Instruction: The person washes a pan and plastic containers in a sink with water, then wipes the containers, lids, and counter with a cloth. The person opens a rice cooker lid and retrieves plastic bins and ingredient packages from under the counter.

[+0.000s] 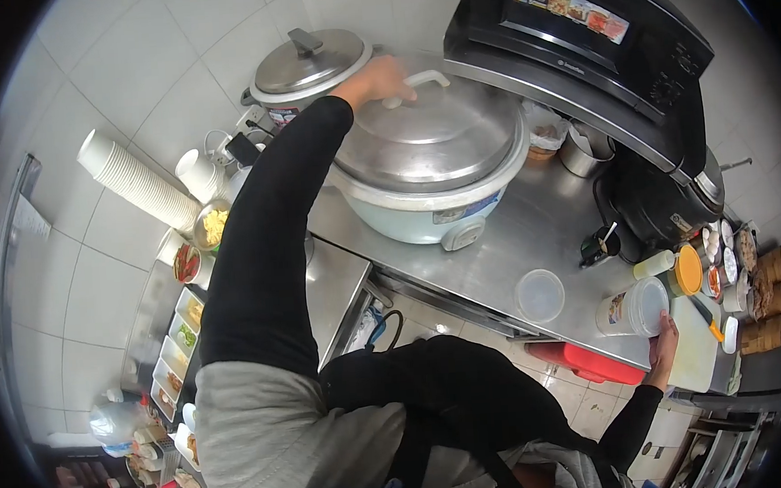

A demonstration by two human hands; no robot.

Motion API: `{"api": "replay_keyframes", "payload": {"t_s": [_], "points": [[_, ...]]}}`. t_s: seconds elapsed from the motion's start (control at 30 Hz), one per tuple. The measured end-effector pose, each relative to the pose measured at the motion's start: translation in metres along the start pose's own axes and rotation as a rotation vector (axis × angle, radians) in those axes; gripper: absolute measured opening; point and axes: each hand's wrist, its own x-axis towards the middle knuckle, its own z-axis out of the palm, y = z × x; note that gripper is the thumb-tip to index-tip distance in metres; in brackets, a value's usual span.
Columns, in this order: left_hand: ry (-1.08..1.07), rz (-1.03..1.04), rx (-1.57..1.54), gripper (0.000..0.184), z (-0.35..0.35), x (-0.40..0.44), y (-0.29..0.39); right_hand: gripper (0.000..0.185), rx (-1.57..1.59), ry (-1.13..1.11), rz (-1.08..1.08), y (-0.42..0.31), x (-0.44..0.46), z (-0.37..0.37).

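Observation:
My left hand point(379, 81) reaches across to the large rice cooker and is closed around the handle point(428, 79) of its metal lid point(442, 138). The lid appears to rest on the rim of the pale blue-white cooker body point(407, 218), though the far edge is hazy. Over on the right, my right hand point(664, 349) has its fingers around the side of a clear plastic tub point(621, 312) near the counter's front edge. A round translucent lid point(539, 295) lies flat on the counter to the left of the tub.
A smaller lidded cooker point(308, 66) stands behind my left arm. A black microwave point(593, 44) overhangs the back right. Stacked paper cups point(136, 179) lean at the left, and an orange-handled knife point(708, 316) lies beside the cutting board point(694, 360).

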Motion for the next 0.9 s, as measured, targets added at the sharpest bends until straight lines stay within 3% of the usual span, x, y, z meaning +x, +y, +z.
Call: {"api": "replay_keyframes", "payload": {"t_s": [0.23, 0.43, 0.63, 0.9], "points": [[0.073, 0.092, 0.059, 0.038, -0.012, 0.010, -0.007, 0.049, -0.019, 0.029, 0.011, 0.001, -0.002, 0.000], [-0.032, -0.023, 0.087, 0.035, -0.077, -0.032, -0.024, 0.044, -0.015, 0.000, 0.008, 0.007, 0.009, -0.011], [0.047, -0.238, -0.079, 0.034, -0.111, -0.090, -0.063, 0.044, -0.009, 0.028, 0.023, 0.002, 0.007, -0.005], [0.119, -0.198, -0.026, 0.039, -0.100, -0.092, -0.087, 0.044, 0.021, 0.031, 0.022, -0.003, 0.012, 0.004]]}}
